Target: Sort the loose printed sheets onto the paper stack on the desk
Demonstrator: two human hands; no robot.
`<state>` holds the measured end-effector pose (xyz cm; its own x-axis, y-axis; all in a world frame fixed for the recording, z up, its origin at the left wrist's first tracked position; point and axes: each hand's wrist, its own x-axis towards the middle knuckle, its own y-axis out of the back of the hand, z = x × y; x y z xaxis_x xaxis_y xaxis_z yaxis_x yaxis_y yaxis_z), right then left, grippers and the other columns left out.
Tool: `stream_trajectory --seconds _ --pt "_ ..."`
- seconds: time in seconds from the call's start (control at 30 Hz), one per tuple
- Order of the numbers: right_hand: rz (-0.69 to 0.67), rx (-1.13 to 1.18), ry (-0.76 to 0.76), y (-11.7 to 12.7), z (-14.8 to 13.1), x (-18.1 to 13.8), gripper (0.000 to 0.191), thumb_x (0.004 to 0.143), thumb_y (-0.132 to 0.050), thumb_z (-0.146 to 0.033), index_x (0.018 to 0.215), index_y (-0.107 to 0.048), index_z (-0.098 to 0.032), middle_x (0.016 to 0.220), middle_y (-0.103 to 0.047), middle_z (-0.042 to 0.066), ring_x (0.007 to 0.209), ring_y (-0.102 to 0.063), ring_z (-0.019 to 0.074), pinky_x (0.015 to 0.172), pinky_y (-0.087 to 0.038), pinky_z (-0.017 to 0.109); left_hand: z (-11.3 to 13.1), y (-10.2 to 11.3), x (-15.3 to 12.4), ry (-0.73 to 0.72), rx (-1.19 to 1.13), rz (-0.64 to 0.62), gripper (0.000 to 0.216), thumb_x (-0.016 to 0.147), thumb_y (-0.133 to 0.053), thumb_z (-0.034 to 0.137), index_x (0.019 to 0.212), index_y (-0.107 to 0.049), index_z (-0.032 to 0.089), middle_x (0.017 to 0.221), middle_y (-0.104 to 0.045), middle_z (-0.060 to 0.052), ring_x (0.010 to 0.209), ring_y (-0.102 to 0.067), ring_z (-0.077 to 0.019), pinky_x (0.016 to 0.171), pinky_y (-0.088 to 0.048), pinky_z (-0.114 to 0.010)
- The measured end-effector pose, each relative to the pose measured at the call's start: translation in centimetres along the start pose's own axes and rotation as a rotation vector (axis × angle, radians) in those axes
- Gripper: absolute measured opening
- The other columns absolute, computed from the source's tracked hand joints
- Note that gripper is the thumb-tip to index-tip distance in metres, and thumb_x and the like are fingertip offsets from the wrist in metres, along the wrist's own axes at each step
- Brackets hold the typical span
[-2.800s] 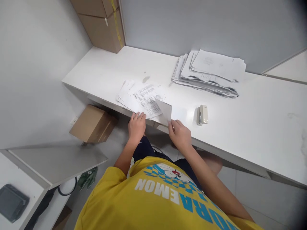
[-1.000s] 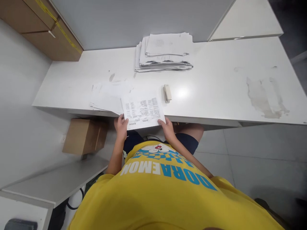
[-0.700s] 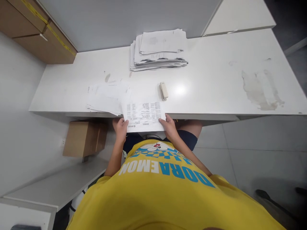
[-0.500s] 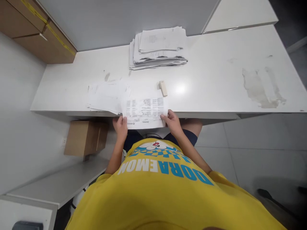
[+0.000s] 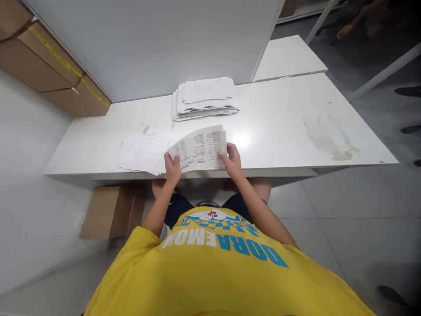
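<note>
Between my two hands I hold printed paper sheets, bent and lifted at the front edge of the white desk. My left hand pinches their lower left corner, thumb on top. On the right edge, my right hand grips them with the thumb over the print. More than one layer seems to be held, but I cannot tell how many. Left of my left hand, loose white sheets lie spread on the desk. Farther back stands a thick stack of papers. The small beige object seen earlier is hidden behind the raised sheets.
The white desk has a stained patch at right. A grey partition rises behind it. Cardboard boxes stand at the back left, and another cardboard box is under the desk. A desk section lies beyond the partition.
Both hands have raised the printed sheets and moved them farther over the desk; the sheets now bend and cover the small beige object. The camera view has tilted upward.
</note>
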<state>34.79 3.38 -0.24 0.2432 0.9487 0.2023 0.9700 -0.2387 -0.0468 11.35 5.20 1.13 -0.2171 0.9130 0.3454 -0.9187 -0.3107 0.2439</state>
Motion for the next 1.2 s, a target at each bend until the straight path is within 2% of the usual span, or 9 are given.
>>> stream_trajectory --seconds 0.13,0.23,0.4,0.53,0.73,0.9,1.03,1.1,1.2 --pt "0.036 0.01 -0.055 0.8 0.3 0.5 0.044 0.08 -0.062 -0.062 0.105 -0.058 -0.026 0.109 -0.066 0.006 0.108 -0.06 0.0246 0.097 -0.049 0.038 0.3 -1.2 1.4 -0.069 -0.013 0.001 0.065 0.078 -0.047 0.085 0.096 -0.053 0.023 0.098 -0.061 -0.008 0.101 -0.062 -0.0245 0.098 -0.047 -0.04" --pt "0.09 -0.041 0.007 1.6 -0.2 0.6 0.047 0.081 -0.061 -0.062 0.111 -0.058 -0.026 0.114 -0.064 0.007 0.112 -0.059 0.0256 0.098 -0.048 0.038 0.7 -2.1 2.5 -0.175 -0.041 -0.004 0.068 0.076 -0.043 0.089 0.094 -0.053 0.024 0.095 -0.061 -0.009 0.101 -0.061 -0.0257 0.099 -0.047 -0.043" --pt "0.176 -0.086 0.039 2.4 -2.3 -0.4 0.045 0.088 -0.054 -0.062 0.117 -0.057 -0.028 0.114 -0.063 0.007 0.113 -0.06 0.0251 0.102 -0.046 0.039 1.9 -3.3 2.4 -0.322 -0.088 -0.054 0.051 0.088 -0.045 0.073 0.095 -0.054 0.023 0.092 -0.061 -0.008 0.093 -0.062 -0.023 0.093 -0.049 -0.041" --pt "0.213 -0.109 0.097 2.7 -3.0 -0.3 0.039 0.089 -0.055 -0.059 0.112 -0.059 -0.028 0.117 -0.062 0.006 0.117 -0.057 0.025 0.104 -0.044 0.039 2.8 -4.1 1.5 -0.273 -0.145 0.024 0.047 0.089 -0.046 0.069 0.099 -0.052 0.023 0.095 -0.059 -0.007 0.094 -0.062 -0.0226 0.094 -0.049 -0.041" --pt "0.243 -0.066 -0.001 3.2 -1.0 0.4 0.035 0.084 -0.058 -0.056 0.103 -0.057 -0.026 0.103 -0.064 0.005 0.102 -0.06 0.0233 0.096 -0.048 0.038 3.3 -4.5 0.7 -0.02 -0.211 -0.069 0.053 0.084 -0.057 0.069 0.108 -0.052 0.023 0.103 -0.059 -0.009 0.104 -0.061 -0.0254 0.097 -0.048 -0.039" --pt "0.267 -0.076 -0.003 3.9 -1.4 -0.3 0.027 0.084 -0.058 -0.05 0.096 -0.056 -0.026 0.096 -0.064 0.004 0.096 -0.061 0.0226 0.093 -0.049 0.037 5.2 -2.7 0.7 -0.081 -0.056 -0.167 0.04 0.083 -0.065 0.054 0.104 -0.056 0.022 0.102 -0.06 -0.007 0.102 -0.06 -0.0229 0.094 -0.047 -0.034" --pt "0.229 -0.181 -0.032 5.7 -3.3 -1.1 0.027 0.086 -0.055 -0.046 0.103 -0.06 -0.026 0.102 -0.067 0.004 0.099 -0.062 0.0223 0.092 -0.048 0.037 6.1 -0.3 1.0 -0.043 0.054 -0.25 0.038 0.082 -0.068 0.033 0.116 -0.055 0.024 0.095 -0.062 -0.002 0.089 -0.061 -0.0181 0.088 -0.048 -0.031" --pt "0.16 -0.228 -0.1 7.2 -4.0 -1.2 0.03 0.083 -0.059 -0.041 0.108 -0.061 -0.025 0.099 -0.069 0.004 0.095 -0.063 0.0224 0.089 -0.049 0.037 5.9 0.4 1.4 -0.015 0.077 -0.316 0.04 0.081 -0.066 0.027 0.119 -0.055 0.025 0.087 -0.062 0.0 0.085 -0.062 -0.0173 0.086 -0.049 -0.031" --pt "0.076 -0.339 -0.334 9.7 -4.0 -0.9 0.033 0.074 -0.064 -0.028 0.106 -0.062 -0.023 0.086 -0.07 0.003 0.082 -0.064 0.0227 0.081 -0.05 0.038 4.8 0.0 2.1 0.025 0.183 -0.497 0.039 0.081 -0.065 0.025 0.12 -0.059 0.025 0.091 -0.067 -0.003 0.09 -0.064 -0.0206 0.089 -0.049 -0.035"
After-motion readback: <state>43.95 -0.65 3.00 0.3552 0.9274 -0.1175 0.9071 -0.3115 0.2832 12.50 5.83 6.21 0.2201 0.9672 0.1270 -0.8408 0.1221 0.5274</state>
